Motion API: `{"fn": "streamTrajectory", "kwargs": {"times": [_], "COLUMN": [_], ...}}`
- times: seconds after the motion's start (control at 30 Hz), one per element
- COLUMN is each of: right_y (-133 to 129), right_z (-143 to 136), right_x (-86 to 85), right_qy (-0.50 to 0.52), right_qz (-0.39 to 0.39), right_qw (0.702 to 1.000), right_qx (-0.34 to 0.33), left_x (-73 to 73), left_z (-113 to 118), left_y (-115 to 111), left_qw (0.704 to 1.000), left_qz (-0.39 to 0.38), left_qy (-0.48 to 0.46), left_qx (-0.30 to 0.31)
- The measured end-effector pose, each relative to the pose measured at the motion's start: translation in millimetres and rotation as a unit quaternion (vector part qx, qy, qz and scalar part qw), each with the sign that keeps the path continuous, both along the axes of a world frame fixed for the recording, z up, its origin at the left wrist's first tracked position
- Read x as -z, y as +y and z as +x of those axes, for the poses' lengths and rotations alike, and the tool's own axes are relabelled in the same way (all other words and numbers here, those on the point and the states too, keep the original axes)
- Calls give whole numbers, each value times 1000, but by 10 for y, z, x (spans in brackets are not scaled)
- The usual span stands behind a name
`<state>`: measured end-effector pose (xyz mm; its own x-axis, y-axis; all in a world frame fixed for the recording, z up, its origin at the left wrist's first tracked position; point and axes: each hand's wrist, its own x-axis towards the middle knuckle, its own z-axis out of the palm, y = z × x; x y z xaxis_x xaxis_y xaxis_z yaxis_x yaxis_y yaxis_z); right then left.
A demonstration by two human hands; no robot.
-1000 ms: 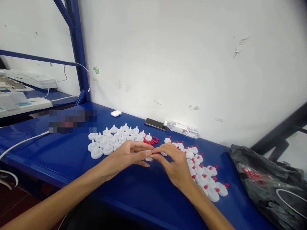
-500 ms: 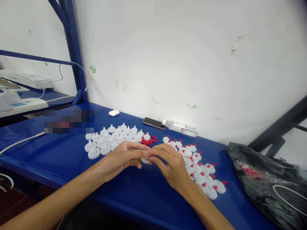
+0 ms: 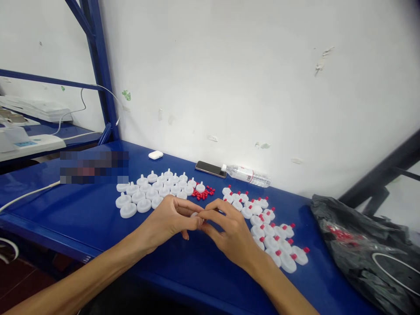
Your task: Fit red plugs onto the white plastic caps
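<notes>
Head view, only view. Left hand (image 3: 167,221) and right hand (image 3: 229,232) meet over the blue worktop (image 3: 98,210), fingertips touching at the middle. Between them a small white cap (image 3: 194,215), mostly hidden; only a sliver shows. Left fingers curled closed, pinching the white cap; right fingers bent and closed on it from the other side, though how much of the cap they actually grip is hard to tell. The cap sits just above the worktop, near the front of the parts, between the two groups.

Left of the hands: cluster of plain white caps (image 3: 154,192), laid in rows, well within reach. Just behind the hands: small pile of red plugs (image 3: 203,194), loose on the worktop. Right of the hands: group of white caps with red plugs fitted (image 3: 269,229), running diagonally toward the near edge, just beside the right wrist.

Back along the wall: white earbud case (image 3: 155,155), dark phone (image 3: 211,169) lying flat, clear water bottle (image 3: 246,175) on its side, touching or just beside the phone. Far right: black plastic bag (image 3: 364,249), crumpled, red bits showing inside. Far left: white cable (image 3: 26,195) across the worktop, blurred patch above it. Blue rack post (image 3: 98,70) against the white wall.
</notes>
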<state>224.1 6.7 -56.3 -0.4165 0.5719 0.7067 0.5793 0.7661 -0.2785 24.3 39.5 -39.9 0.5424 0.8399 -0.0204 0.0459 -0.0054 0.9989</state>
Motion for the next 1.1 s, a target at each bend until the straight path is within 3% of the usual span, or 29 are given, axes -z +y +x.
{"fn": "streamTrajectory", "kwargs": {"times": [0.17, 0.27, 0.33, 0.43, 0.53, 0.67, 0.9, 1.1], "right_y": [4, 30, 60, 115, 167, 231, 276, 280], "right_z": [4, 12, 28, 68, 123, 226, 277, 230], "right_x": [0, -16, -22, 0, 51, 109, 133, 208], "right_qy": [13, 23, 7, -37, -60, -86, -132, -249], "right_qz": [-17, -34, -59, -95, -98, -80, -23, 11], "right_qw": [1000, 998, 993, 983, 976, 965, 943, 919], "right_qx": [15, 55, 98, 151, 183, 234, 305, 304], "left_x": [28, 7, -28, -84, -113, -102, -49, -72], "left_z": [40, 18, -34, -148, -255, -333, -322, -312], "left_y": [1, 6, 22, 81, 166, 242, 236, 225], "left_qw": [997, 982, 951, 877, 817, 768, 736, 746], "left_qz": [62, 144, 224, 338, 389, 403, 401, 389], "left_qy": [47, 118, 183, 278, 370, 459, 520, 522], "left_qx": [0, -43, -112, -196, -211, -194, -167, -144]}}
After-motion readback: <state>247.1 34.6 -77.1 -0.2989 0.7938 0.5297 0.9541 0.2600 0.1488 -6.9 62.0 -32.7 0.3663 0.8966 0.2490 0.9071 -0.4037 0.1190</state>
